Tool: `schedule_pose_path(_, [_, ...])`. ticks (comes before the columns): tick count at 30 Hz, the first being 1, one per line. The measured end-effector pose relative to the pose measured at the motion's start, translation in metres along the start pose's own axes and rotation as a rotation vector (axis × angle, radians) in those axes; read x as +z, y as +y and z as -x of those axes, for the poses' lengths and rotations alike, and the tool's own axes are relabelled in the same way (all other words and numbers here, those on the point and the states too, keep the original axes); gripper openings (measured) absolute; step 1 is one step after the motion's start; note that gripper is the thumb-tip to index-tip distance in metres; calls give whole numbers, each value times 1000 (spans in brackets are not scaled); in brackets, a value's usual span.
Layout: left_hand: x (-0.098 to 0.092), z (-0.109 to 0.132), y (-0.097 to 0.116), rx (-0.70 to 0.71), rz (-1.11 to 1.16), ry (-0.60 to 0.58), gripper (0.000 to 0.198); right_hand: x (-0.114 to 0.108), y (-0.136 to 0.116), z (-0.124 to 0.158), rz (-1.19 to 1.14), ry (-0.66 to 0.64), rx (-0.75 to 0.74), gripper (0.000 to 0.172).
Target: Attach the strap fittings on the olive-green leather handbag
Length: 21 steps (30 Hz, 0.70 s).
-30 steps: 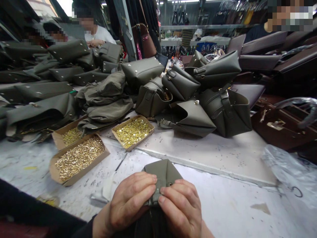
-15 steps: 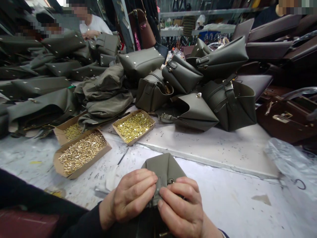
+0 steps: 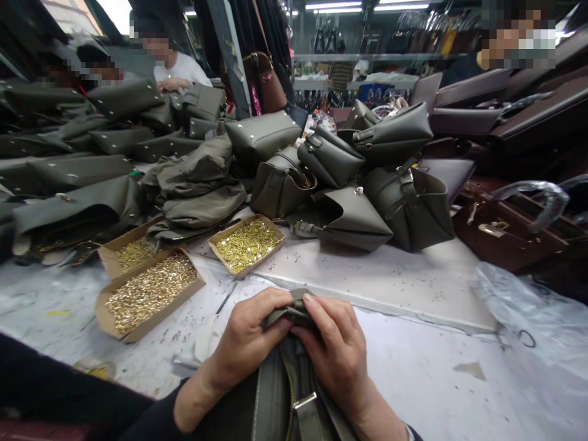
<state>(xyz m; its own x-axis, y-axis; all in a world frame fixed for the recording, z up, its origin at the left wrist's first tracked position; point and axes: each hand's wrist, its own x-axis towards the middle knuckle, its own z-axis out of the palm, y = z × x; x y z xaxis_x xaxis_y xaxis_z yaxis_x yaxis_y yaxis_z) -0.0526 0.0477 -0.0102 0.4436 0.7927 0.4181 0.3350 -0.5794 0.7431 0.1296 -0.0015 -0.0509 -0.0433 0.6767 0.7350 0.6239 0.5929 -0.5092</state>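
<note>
The left hand (image 3: 250,334) pinches the far edge of a dark green bag (image 3: 269,392), fingers over the top and thumb underneath. The right hand (image 3: 337,346) grips the same edge just beside it, its fingertips close to the left hand's. The bag lies at the near middle of the scene, its body running back towards the wearer between the forearms. The edge is bunched between the hands, so what the thumbs press on underneath cannot be told.

That hidden underside looks like the main risk: if the thumbs push unevenly, the folded leather could crease or slip from one hand. Below the right hand, a strap with a metal buckle (image 3: 304,401) lies beside the zip (image 3: 291,386); were the bag twisted, the buckle could scrape the leather or the strap catch under a wrist.

Farther left on the table (image 3: 413,373), a long cardboard tray (image 3: 168,311) of gold-coloured pieces stands near the left forearm, and a smaller tray (image 3: 263,257) is beyond the hands. Both are full and shallow, so a swinging elbow or bag could spill them. On the far side, green bags (image 3: 353,220) lean together; a knock might topple one towards the smaller tray.
</note>
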Motion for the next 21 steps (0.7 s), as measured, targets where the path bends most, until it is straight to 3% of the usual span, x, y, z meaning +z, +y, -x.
schedule_pose_path(5, [-10, -18, 20, -454, 80, 2, 19, 3, 3, -23, -34, -48, 39, 32])
schedule_pose_path(9, [-14, -21, 19, -635, 195, 16, 24, 5, 5, -37, -151, -178, 121, 19])
schedule_pose_path(15, [-14, -10, 8, -696, 221, 38, 28, 9, 0, -36, -173, -211, 147, 22])
schedule_pose_path(21, [-14, -12, 22, -636, 0, -5, 24, 15, -2, -32, 40, -167, 102, 31])
